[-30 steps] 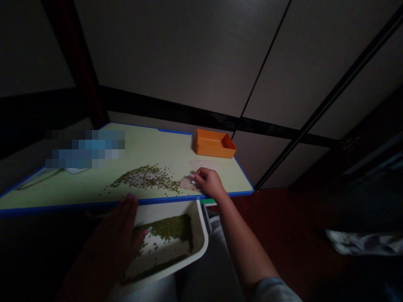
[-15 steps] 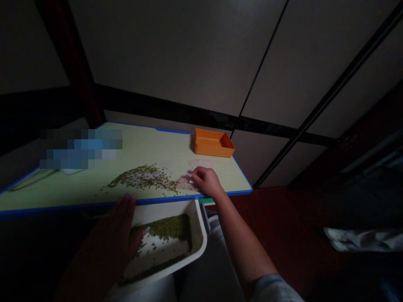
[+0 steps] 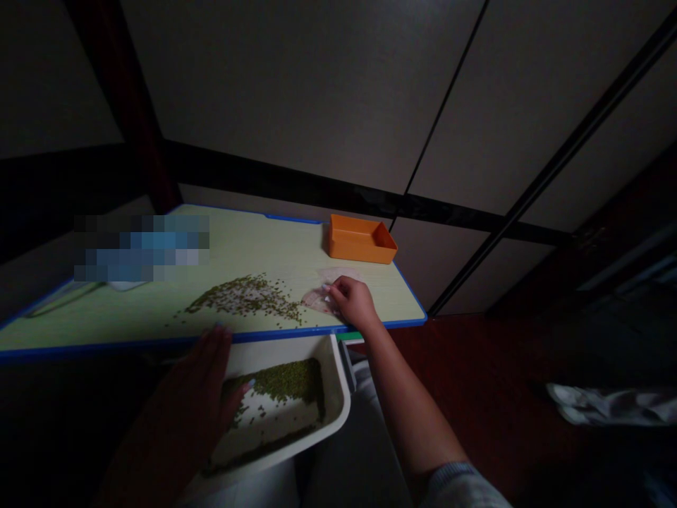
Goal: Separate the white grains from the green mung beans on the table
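Note:
My right hand [image 3: 353, 302] rests on the pale green tabletop with thumb and fingers pinched together. Whatever sits between the fingertips is too small to make out. Under and beside those fingers lies a pale pinkish, see-through patch [image 3: 316, 300], perhaps thin plastic. To its left, small green grains [image 3: 246, 295] are scattered in a loose spread. My left hand [image 3: 193, 388], in shadow, lies at the table's front edge over a white plastic bin [image 3: 339, 403], its fingers stretched out and thumb apart. More green grains [image 3: 290, 381] are heaped inside the bin.
An orange open box [image 3: 354, 243] stands at the back right of the blue-edged table [image 3: 233, 226]. A blurred-out blue item [image 3: 153, 247] is at the back left. Cabinet panels [image 3: 296, 92] rise behind. White shoes [image 3: 571, 406] show on the dark red floor at right.
My right hand has shifted slightly to the right by the pinkish patch, fingers still pinched. The whole view has drifted a little; my left hand keeps its place.

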Tool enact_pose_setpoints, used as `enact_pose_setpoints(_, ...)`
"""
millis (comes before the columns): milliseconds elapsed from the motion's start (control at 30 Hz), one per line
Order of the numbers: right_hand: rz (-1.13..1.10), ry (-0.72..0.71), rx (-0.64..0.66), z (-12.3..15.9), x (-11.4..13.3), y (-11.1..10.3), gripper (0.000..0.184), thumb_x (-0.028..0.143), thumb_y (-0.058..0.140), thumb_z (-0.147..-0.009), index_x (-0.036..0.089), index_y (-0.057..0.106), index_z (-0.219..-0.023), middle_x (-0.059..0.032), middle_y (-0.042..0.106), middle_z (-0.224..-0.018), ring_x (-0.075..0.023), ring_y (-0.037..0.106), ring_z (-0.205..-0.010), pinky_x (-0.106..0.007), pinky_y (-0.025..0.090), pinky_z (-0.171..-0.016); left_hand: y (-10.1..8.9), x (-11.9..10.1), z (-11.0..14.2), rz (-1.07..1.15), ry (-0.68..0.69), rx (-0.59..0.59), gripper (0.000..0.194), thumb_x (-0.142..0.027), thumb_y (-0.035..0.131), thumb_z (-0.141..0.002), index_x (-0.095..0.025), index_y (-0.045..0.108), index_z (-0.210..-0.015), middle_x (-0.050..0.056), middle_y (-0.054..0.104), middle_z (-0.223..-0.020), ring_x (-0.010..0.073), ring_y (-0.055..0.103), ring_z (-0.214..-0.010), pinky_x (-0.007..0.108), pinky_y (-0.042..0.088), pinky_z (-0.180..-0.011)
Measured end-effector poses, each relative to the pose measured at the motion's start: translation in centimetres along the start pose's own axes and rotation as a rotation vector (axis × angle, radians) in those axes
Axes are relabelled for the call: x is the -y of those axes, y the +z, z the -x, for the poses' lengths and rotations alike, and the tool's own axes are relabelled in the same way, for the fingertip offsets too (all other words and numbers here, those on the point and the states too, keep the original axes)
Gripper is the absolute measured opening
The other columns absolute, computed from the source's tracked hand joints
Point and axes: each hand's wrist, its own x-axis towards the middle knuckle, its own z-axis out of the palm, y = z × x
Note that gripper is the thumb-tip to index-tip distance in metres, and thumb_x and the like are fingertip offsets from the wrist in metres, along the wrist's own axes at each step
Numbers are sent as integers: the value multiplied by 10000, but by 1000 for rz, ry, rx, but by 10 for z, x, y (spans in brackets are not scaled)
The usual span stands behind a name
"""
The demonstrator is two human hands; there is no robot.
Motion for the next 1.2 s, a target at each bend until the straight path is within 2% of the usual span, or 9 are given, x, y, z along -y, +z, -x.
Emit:
enact_pose_setpoints(100,-34,9,36,1,0,0,233,376,604,-875,188,625,-737,17,627,-623,-114,513,-573,-216,296,-549,4,-1,1,9,-48,-33,760,-471,321,-865,-52,190,-1485,257,442,-1453,404,452,-1326,592,467,-1003)
enact_pose_setpoints(233,-6,5,56,2,3,-2,229,382,611,-870,189,640,-751,13,638,-630,-115,518,-578,-218,299,-554,7,-1,1,1,-54,-87,790,-505,322,-859,-111,109,-1510,224,448,-1462,392,469,-1318,595,482,-985)
enact_pose_setpoints(567,21,58,-50,2,-6,0,226,378,594,-860,203,616,-720,9,628,-629,-121,506,-574,-228,291,-556,1,-3,0,-11,-4,-76,787,-498,312,-884,-100,51,-1511,258,358,-1507,392,430,-1349,577,474,-1002)
enact_pose_setpoints(733,-81,70,-86,7,-7,-1,251,397,578,-855,195,588,-705,18,583,-605,-120,490,-565,-224,302,-546,3,-1,0,-66,7,-95,796,-486,355,-883,-96,54,-1509,255,416,-1476,366,439,-1350,524,477,-1010)
enact_pose_setpoints(833,-161,72,-69,10,-7,-2,266,411,575,-852,192,576,-700,25,564,-588,-117,486,-552,-219,303,-532,6,0,2,-85,-6,-71,809,-489,385,-874,-80,84,-1504,249,421,-1476,353,435,-1356,496,459,-1031)
enact_pose_setpoints(967,-214,86,-12,12,-5,-1,247,395,590,-840,192,570,-700,27,576,-585,-115,495,-540,-213,287,-511,12,3,5,-91,-17,-96,797,-512,374,-873,-78,136,-1498,240,450,-1458,343,458,-1341,486,450,-1032)
enact_pose_setpoints(1200,-106,89,26,10,-3,-1,217,356,616,-844,187,598,-709,13,626,-619,-112,517,-561,-210,288,-524,12,4,6,-70,-13,-55,815,-520,393,-866,-76,131,-1497,239,392,-1499,349,416,-1372,486,421,-1056)
